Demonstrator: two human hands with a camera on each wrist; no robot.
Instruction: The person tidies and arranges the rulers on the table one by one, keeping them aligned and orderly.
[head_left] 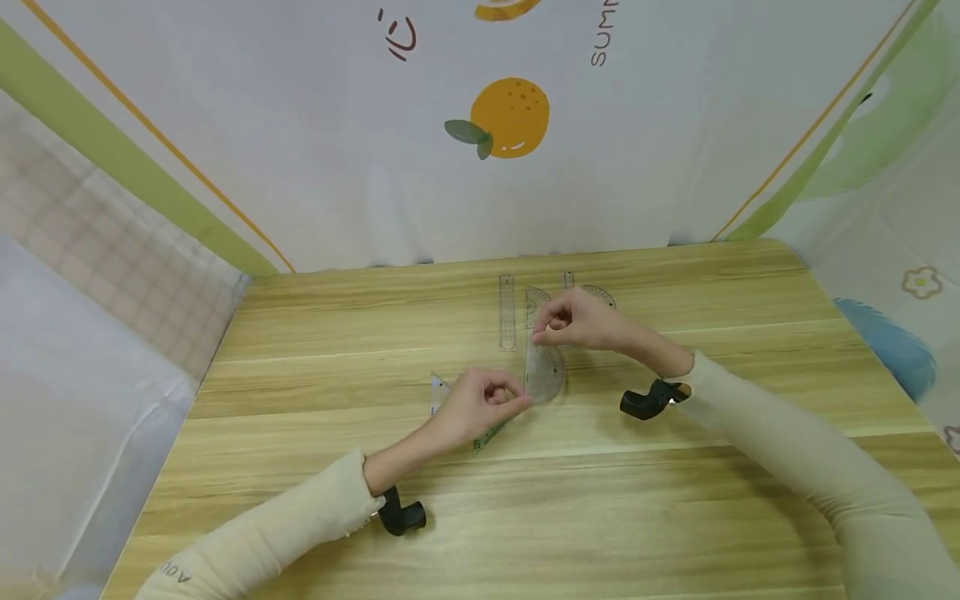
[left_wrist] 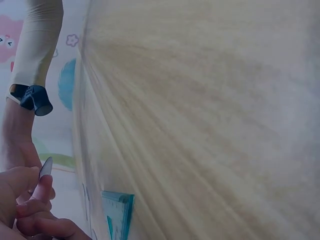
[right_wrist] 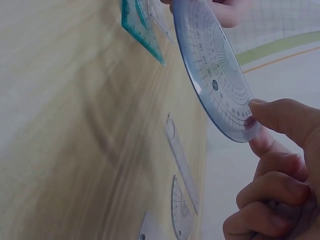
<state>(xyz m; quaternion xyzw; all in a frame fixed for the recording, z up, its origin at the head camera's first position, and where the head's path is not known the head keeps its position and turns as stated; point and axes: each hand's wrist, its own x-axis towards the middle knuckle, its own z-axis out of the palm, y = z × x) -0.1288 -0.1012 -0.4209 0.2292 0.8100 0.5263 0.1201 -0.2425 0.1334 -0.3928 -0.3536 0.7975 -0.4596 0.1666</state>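
Left hand (head_left: 476,407) and right hand (head_left: 583,321) pinch opposite ends of the protractor (head_left: 546,372), fingers (right_wrist: 272,189) nearly together, likely to steady it; a ruler (head_left: 507,312) lies beyond the left fingers!

Protractor (head_left: 543,375) above table (head_left: 585,517), ruler (head_left: 507,313) behind

2 cream sleeves (head_left: 300,512), dark lettering (head_left: 176,572) on the left, 2 black elbow-shaped wrist cameras (head_left: 401,515)

In the head view, your left hand (head_left: 474,405) partly covers the green set square (head_left: 487,437), and the held protractor (head_left: 545,373) appears too small for you to read.
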